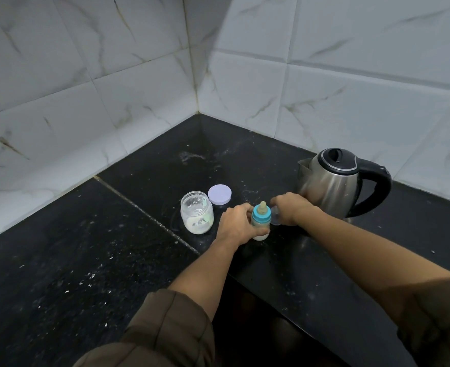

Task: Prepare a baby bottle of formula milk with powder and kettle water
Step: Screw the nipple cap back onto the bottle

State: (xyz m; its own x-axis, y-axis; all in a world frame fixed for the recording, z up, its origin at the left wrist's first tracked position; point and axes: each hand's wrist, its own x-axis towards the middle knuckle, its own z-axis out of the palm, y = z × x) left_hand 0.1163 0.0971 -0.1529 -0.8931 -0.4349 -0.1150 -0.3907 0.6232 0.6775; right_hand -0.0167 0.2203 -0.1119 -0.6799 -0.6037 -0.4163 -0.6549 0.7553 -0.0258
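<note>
L hand [235, 221] grips bottle [261, 221], R hand [290, 207] holds clear cap [275, 218] just beside.

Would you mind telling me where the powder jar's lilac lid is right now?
In the head view, the lilac lid lies on the black counter, just behind and right of the open powder jar, left of the kettle.

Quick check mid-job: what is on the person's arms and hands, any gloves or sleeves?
No gloves: the left hand and right hand are bare, no watch or ring visible. The left sleeve and right sleeve are olive-brown, creased fabric, pushed up off the forearms.
</note>
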